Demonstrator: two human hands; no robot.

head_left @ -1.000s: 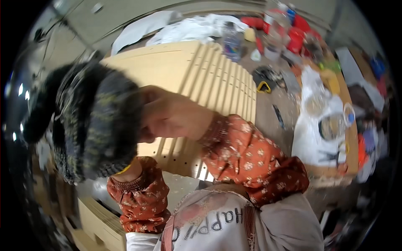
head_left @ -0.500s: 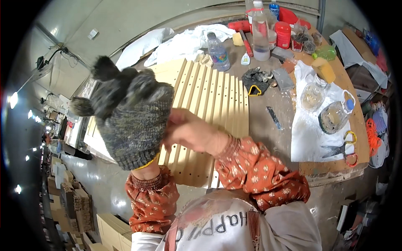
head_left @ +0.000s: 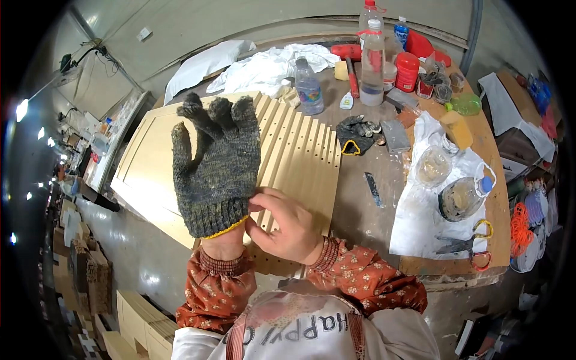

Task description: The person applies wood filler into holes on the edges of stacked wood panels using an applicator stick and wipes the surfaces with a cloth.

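A dark grey knit work glove with a yellow hem covers my left hand, which is raised with its fingers and thumb spread. Only the bare wrist shows below the hem. My bare right hand is at the glove's cuff, thumb and forefinger closed on its edge. Beneath both hands lie pale yellow panels and a row of slats with dark holes. On the table to the right rests a second dark glove, crumpled, also with a yellow hem.
Right on the table are a white cloth with scissors, a cut plastic jug and a yellow sponge. Farther back stand a clear bottle, a small water bottle, a red jar and a red-handled mallet.
The gloved left hand has straightened and spread its fingers, which were bent and blurred. My right hand has moved down along the cuff to its hem. The view has shifted slightly.
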